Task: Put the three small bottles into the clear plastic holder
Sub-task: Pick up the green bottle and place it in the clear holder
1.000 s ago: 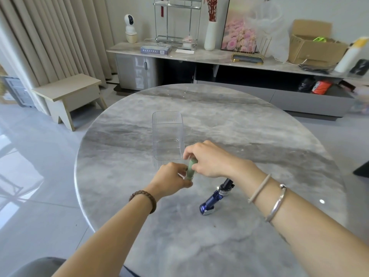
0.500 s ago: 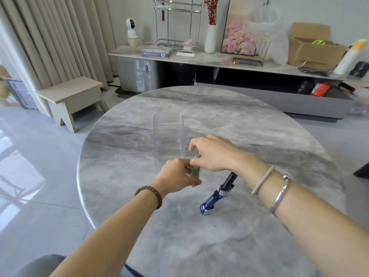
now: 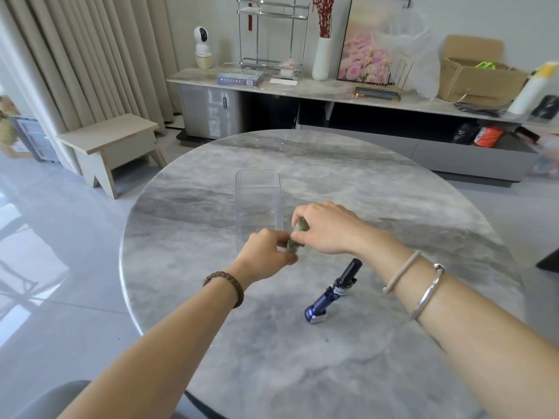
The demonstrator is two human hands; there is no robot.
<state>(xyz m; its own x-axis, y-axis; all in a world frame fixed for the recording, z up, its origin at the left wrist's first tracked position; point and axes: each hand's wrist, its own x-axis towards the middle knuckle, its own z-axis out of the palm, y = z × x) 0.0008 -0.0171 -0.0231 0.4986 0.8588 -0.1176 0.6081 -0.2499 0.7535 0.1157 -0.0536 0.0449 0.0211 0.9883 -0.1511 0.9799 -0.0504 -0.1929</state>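
We look over a round grey marble desk (image 3: 393, 207) onto a glossy pale tiled floor (image 3: 60, 252) catching daylight. Beige pleated curtains (image 3: 75, 55) hang at the left beside a small wooden stool (image 3: 112, 146). Along the white back wall (image 3: 453, 13) runs a long low sideboard (image 3: 302, 92) bearing a white vase (image 3: 321, 58), a framed flower picture (image 3: 366, 55) and a cardboard box (image 3: 478, 77).

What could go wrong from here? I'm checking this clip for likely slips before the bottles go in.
Both hands, left and right, pinch one small green bottle close beside the clear holder; a bump could tip or slide the empty, light-looking holder. The blue bottle lies on its side on the smooth round table, near the right forearm, which could nudge it into rolling. Only two bottles are visible.
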